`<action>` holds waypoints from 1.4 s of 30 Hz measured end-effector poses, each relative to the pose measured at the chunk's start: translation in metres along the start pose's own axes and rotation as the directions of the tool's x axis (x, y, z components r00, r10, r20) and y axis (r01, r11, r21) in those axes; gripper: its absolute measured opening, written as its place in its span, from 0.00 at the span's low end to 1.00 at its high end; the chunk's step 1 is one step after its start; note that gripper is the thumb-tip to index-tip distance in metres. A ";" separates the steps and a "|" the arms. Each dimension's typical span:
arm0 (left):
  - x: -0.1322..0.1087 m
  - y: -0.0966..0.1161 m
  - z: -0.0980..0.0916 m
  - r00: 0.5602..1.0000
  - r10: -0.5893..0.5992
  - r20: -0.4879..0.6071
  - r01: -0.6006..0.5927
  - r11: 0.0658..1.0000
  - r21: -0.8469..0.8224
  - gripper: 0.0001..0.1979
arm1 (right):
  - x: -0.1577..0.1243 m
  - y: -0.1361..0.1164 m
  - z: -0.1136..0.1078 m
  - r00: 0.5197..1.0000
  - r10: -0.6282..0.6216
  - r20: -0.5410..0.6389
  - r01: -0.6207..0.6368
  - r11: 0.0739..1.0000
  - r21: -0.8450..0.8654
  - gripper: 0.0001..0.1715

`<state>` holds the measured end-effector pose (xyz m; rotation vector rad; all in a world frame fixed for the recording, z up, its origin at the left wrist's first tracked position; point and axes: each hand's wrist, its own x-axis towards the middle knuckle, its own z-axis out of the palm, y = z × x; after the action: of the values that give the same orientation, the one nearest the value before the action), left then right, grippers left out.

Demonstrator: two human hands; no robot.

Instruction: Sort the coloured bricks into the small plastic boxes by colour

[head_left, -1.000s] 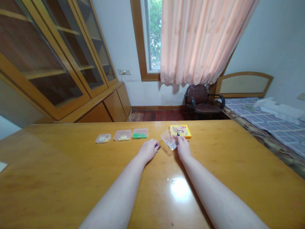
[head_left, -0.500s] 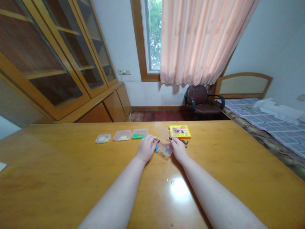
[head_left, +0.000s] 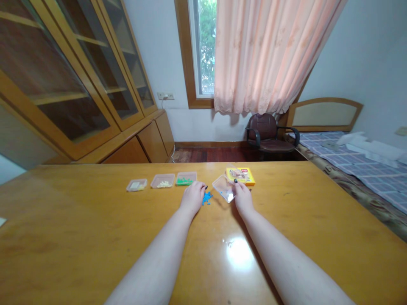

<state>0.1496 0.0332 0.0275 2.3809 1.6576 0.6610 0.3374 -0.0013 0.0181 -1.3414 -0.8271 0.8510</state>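
My right hand grips a small clear plastic tray, tilted and lifted off the wooden table. A little heap of small blue pieces lies on the table between my hands. My left hand rests on the table just left of the blue pieces, fingers curled with the tips touching them. Behind the clear tray lies a flat yellow box.
Three small clear trays stand in a row at the far left: one with white contents, one with pale yellow pieces, one with green pieces. Beyond the table are a dark armchair, a bed and glass-fronted cabinets.
The clear tray went down to the table beside my left hand, then was lifted back to the right and tilted. The blue pieces now lie in a heap on the table.
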 end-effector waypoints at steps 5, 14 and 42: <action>0.000 0.002 -0.002 0.995 -0.084 0.060 0.078 0.993 0.093 0.12 | 0.000 0.002 -0.001 1.000 0.002 0.000 -0.002 1.000 -0.005 0.19; 0.000 0.000 -0.002 0.985 -0.118 0.123 0.104 0.988 0.112 0.12 | -0.001 0.002 0.001 1.000 0.003 0.001 -0.003 1.000 0.009 0.20; 0.001 -0.002 0.002 0.972 -0.125 0.201 0.107 0.989 0.099 0.08 | -0.001 0.004 0.001 1.000 -0.005 0.005 0.005 1.000 0.018 0.22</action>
<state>0.1490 0.0351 0.0251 2.2975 1.7504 0.3149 0.3359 -0.0017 0.0144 -1.3210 -0.8243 0.8559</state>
